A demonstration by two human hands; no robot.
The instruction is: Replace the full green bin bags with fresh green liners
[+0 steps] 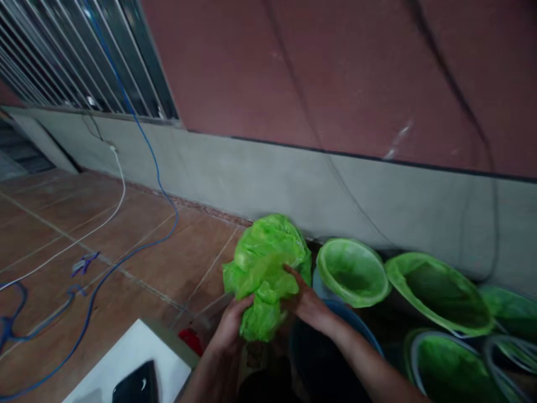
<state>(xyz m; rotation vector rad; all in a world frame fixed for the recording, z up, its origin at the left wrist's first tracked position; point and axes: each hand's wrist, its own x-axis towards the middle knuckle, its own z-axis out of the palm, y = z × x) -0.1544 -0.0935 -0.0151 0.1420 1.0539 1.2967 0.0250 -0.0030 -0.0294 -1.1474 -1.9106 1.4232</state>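
Note:
Bunched, thin green plastic bag point(266, 308) fills the space between my hands. My left hand point(230, 324) closes on its left edge, low down. At its right side, my right hand point(304, 299) has the fingers bent round the plastic, with some fingertips hidden. Behind it, against the wall, sits a bulging green plastic bundle point(272, 235); I cannot tell whether the two are one piece. A green-lined bin point(354, 274) stands just right of my right hand. Below my right forearm is a dark blue bucket point(369, 330).
More green-lined bins point(440, 291) stand along the wall at right. At lower left, a dark phone point(138, 383) lies on a white surface point(121, 355). A blue cable point(157, 173) and a white cable point(119, 201) cross the tiled floor. Purple-handled clippers point(85, 263) lie there too.

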